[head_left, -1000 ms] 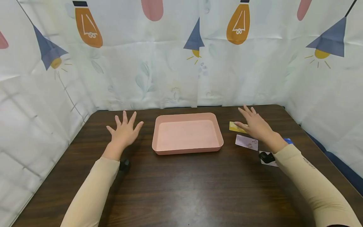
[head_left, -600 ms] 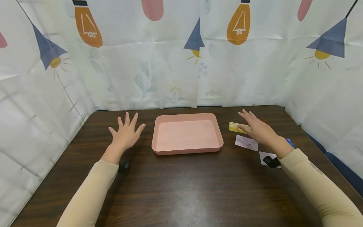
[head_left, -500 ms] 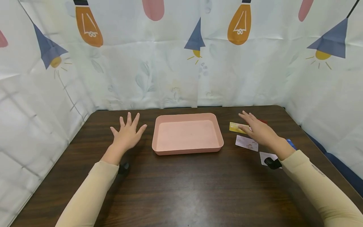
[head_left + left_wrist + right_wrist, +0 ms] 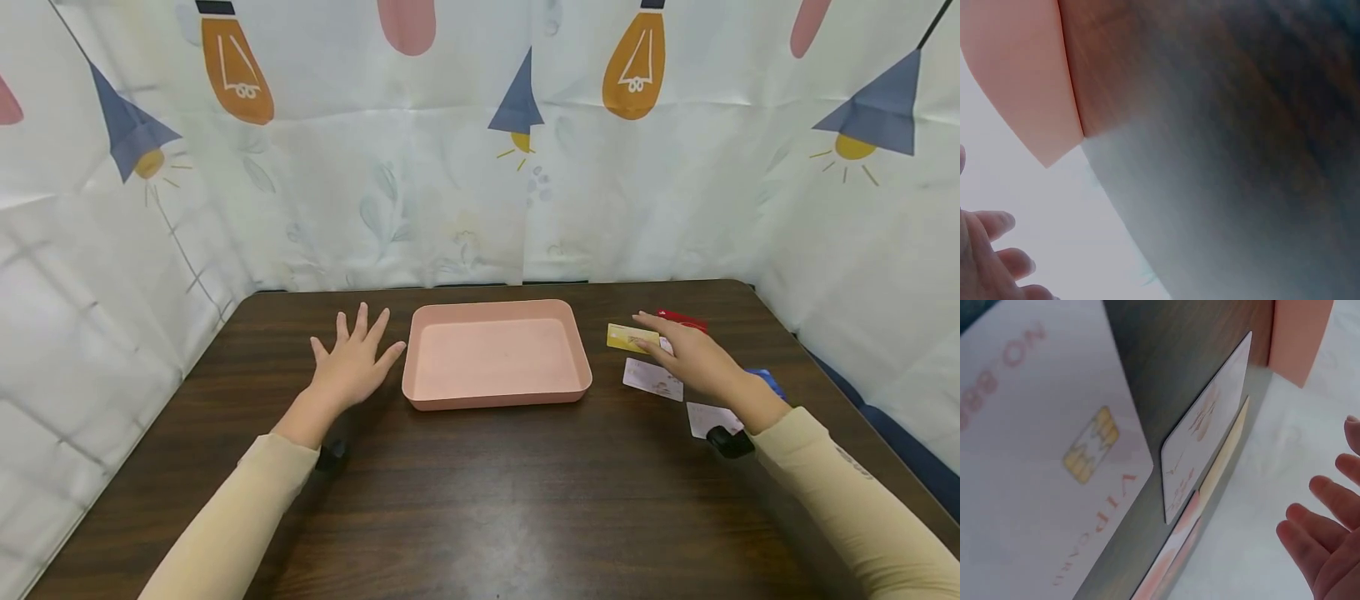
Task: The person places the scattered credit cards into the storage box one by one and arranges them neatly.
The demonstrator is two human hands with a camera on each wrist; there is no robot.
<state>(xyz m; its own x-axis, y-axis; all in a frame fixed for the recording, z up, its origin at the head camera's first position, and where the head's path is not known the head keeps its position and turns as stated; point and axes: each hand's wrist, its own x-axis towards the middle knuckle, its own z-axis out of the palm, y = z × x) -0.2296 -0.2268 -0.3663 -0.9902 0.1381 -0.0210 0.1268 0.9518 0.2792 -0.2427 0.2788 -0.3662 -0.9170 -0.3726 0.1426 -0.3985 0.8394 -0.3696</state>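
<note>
My left hand (image 4: 348,371) hovers with spread fingers just left of a shallow pink tray (image 4: 495,398); it holds nothing. On the other side, my right hand (image 4: 693,358) reaches over a group of cards, fingers extended and nothing in them. Under its thumb side lies a yellow card (image 4: 626,337), with a pale pink card (image 4: 652,377) nearer me. A white card (image 4: 1041,450) with a gold chip and "VIP CARD" print fills the left of the right wrist view. A red card (image 4: 684,321) and a blue card (image 4: 767,382) are partly hidden by the right hand and wrist.
All this is on a dark brown wooden table (image 4: 480,500). A white curtain (image 4: 330,192) printed with lamps and bulbs hangs behind it and along both sides. Black wrist cameras sit under both sleeves.
My left hand has moved right, closer to the tray. The right hand has lowered and drawn slightly toward me, uncovering the red card and more of the yellow and white cards.
</note>
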